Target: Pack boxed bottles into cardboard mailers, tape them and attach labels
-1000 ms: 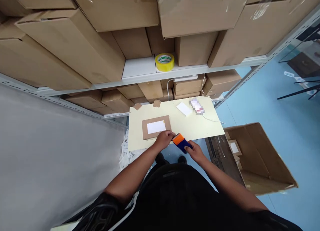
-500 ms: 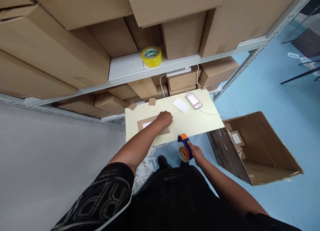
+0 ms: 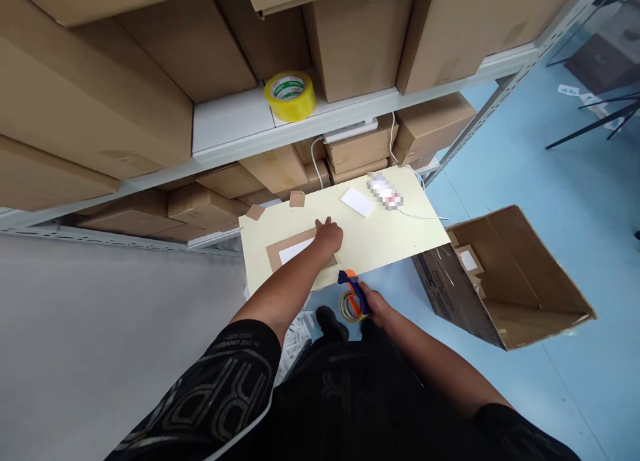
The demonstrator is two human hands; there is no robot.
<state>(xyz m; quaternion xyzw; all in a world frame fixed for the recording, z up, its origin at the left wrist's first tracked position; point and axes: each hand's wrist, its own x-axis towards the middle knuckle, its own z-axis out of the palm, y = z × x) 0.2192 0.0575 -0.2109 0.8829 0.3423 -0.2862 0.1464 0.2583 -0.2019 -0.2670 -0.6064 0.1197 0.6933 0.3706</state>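
My left hand rests at the right part of a flat brown cardboard packet, its visible fingertips apart and partly bent. A white label lies on the packet, half covered by my forearm. Wrapped round the handle of a blue and orange tape dispenser, my right hand holds it just off the near edge of the pale table. A roll of tape sits in the dispenser. On the table, a white card-like rectangle lies beside a blurred-out phone-like object.
Two small cardboard pieces lie along the table's far edge. A yellow tape roll stands on the shelf among cardboard boxes. To the right, a large open carton on the floor holds a labelled packet. White paper strips heap below.
The tape dispenser in my right hand has shifted left, closer to the packet's near side. My left hand's fingers have spread apart. The view has shifted slightly.
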